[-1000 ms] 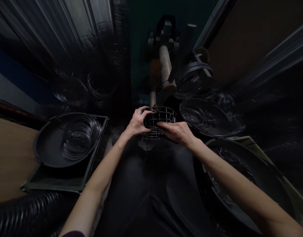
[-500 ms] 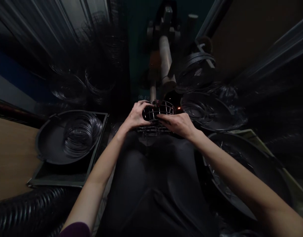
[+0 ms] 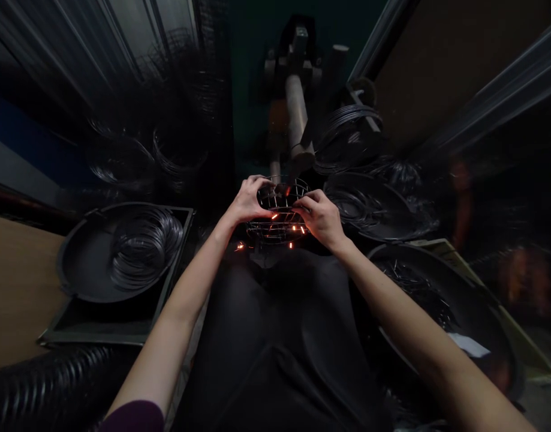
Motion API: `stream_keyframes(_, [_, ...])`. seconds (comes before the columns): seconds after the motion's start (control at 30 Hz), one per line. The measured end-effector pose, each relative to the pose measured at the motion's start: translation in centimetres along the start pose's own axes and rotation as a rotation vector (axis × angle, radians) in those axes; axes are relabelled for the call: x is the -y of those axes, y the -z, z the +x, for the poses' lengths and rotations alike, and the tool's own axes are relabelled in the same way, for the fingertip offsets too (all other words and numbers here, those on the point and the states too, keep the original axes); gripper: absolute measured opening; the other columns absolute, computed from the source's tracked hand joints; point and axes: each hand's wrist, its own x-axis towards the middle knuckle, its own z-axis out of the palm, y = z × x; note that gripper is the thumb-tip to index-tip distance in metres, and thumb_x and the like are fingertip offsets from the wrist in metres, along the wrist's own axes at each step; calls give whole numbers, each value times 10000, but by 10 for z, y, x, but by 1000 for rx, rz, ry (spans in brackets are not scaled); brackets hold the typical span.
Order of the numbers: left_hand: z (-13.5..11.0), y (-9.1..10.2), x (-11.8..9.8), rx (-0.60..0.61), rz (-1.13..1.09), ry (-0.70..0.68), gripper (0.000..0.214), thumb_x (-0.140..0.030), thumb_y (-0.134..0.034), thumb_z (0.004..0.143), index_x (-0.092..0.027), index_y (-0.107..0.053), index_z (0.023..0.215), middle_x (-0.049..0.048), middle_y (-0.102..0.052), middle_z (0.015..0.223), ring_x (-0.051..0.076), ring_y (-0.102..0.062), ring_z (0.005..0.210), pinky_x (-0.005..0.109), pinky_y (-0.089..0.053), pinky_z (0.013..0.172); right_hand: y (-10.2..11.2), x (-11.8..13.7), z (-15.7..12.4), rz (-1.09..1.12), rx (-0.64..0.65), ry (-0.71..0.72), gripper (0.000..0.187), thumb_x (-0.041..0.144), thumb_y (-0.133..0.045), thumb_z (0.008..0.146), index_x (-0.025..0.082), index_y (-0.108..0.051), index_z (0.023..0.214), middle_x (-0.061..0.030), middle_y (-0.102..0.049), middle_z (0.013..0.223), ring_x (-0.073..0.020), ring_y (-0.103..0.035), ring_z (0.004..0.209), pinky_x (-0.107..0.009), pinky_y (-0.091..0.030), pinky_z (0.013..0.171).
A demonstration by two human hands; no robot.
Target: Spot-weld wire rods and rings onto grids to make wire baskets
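A round wire cage (image 3: 275,231) of thin metal rings and cross wires is held over my lap, under the tip of a spot welding machine (image 3: 297,117). My left hand (image 3: 246,201) is closed around its left side, thumb below and fingers above. On the right, my right hand (image 3: 321,221) pinches the rim of the cage between thumb and fingers; a small wire there cannot be made out. The electrode (image 3: 276,171) reaches down to the wires between both hands. Orange sparks (image 3: 297,229) fly in front of the cage, and one spot at the tip glows red.
At left, a black basin (image 3: 84,258) holds a stack of wire rings (image 3: 144,246). To the right stand a basin (image 3: 378,198) with wire rings and a larger basin (image 3: 477,336) with short wire pieces. Wire coils (image 3: 351,120) hang beside the machine. A ribbed hose (image 3: 45,384) lies lower left.
Sparks have burst out around the cage, and a red glow shows at the electrode. My right hand has moved from a flatter reach across the rim to a pinch farther right.
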Motion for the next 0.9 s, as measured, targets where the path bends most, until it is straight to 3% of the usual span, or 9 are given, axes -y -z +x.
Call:
stream_keyframes(0.23, [29, 2, 11, 25, 4, 28, 701, -324, -888, 529, -185, -591, 1149, 85, -546, 1223, 294, -503, 1185, 448, -411, 1055, -9, -1, 32, 60, -54, -156, 136, 301, -665, 823, 180, -707, 870, -50, -606, 864, -158, -565, 737, -264, -415, 637])
stream_keyframes(0.33, [28, 1, 17, -13, -26, -3, 741, -385, -878, 564, -192, -559, 1205, 105, -519, 1298, 314, -456, 1262, 476, -358, 1105, 8, -10, 14, 112, -64, -140, 215, 381, -635, 841, 182, -701, 889, -47, -645, 862, -162, -590, 736, -279, -453, 685])
stream_keyframes(0.43, [5, -4, 33, -78, -119, 33, 987, -478, -876, 557, -213, -408, 1384, 145, -336, 1493, 363, -256, 1425, 519, -222, 1182, 36, -47, -59, 123, -67, -229, 313, 459, -540, 878, 200, -693, 965, -65, -701, 989, -200, -648, 900, -319, -487, 834])
stream_keyframes(0.5, [-17, -11, 49, -88, -272, 99, 1118, -530, -860, 569, -234, -263, 1467, 159, -250, 1544, 372, -187, 1461, 544, -183, 1191, 54, -88, -131, -11, 4, -465, 356, 467, -496, 864, 187, -687, 974, -95, -714, 1021, -244, -663, 948, -371, -497, 879])
stream_keyframes(0.6, [-46, -26, 71, -74, -563, 260, 1199, -543, -852, 577, -280, -129, 1496, 185, -262, 1532, 390, -234, 1448, 607, -231, 1150, 66, -148, -237, -338, 470, -925, 337, 369, -525, 774, 150, -692, 969, -156, -727, 974, -319, -690, 916, -429, -524, 845])
stream_keyframes(0.63, [-51, -31, 75, -76, -642, 310, 1221, -533, -864, 559, -299, -113, 1492, 189, -279, 1519, 397, -254, 1439, 625, -251, 1131, 66, -161, -265, -352, 663, -1015, 318, 346, -562, 742, 164, -697, 965, -141, -736, 941, -316, -699, 910, -402, -538, 821])
stream_keyframes(0.67, [-55, -35, 79, -90, -703, 348, 1245, -520, -881, 531, -317, -106, 1485, 188, -302, 1501, 401, -275, 1429, 633, -264, 1119, 65, -170, -288, -342, 732, -1046, 296, 318, -598, 708, 177, -707, 945, -122, -743, 923, -303, -706, 906, -371, -547, 809])
stream_keyframes(0.77, [-55, -41, 81, -194, -789, 375, 1314, -497, -924, 420, -329, -126, 1451, 166, -383, 1422, 374, -347, 1395, 590, -292, 1121, 60, -175, -326, -292, 809, -1075, 279, 267, -643, 671, 170, -726, 919, -116, -747, 984, -274, -704, 980, -294, -543, 839])
stream_keyframes(0.9, [-51, -30, 71, -288, -680, 326, 1223, -556, -893, 446, -324, -168, 1403, 133, -443, 1340, 307, -432, 1342, 512, -363, 1097, 61, -174, -331, -307, 806, -1080, 287, 282, -628, 709, 118, -741, 916, -171, -726, 1052, -303, -687, 1031, -314, -537, 876])
